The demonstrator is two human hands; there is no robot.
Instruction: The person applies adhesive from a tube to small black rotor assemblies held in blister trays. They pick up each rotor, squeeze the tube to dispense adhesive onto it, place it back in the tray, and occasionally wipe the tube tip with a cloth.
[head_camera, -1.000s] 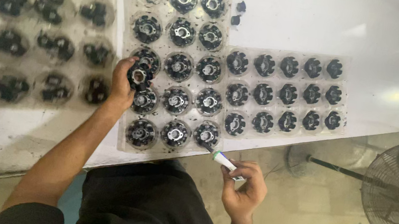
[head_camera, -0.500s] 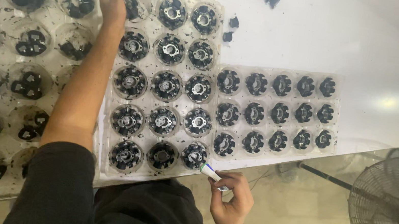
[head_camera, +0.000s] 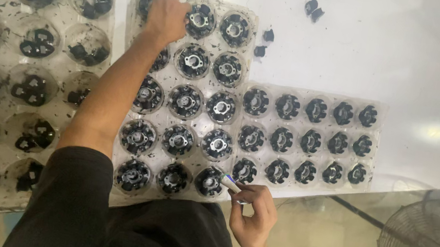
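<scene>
— Fingers of the left hand (head_camera: 166, 12) cover the far-left cup of the middle tray (head_camera: 242, 64); whether they grip a part there cannot be told.

— And the parts?

— Black round pieces (head_camera: 184, 102) with pale metal centres, one per cup, on the white bench (head_camera: 355, 45).

— The right hand (head_camera: 253, 215)?

— Closed around a small white pen-like tube (head_camera: 232, 184) at the tray's near edge. The left hand has reached farther up since a second ago.
</scene>
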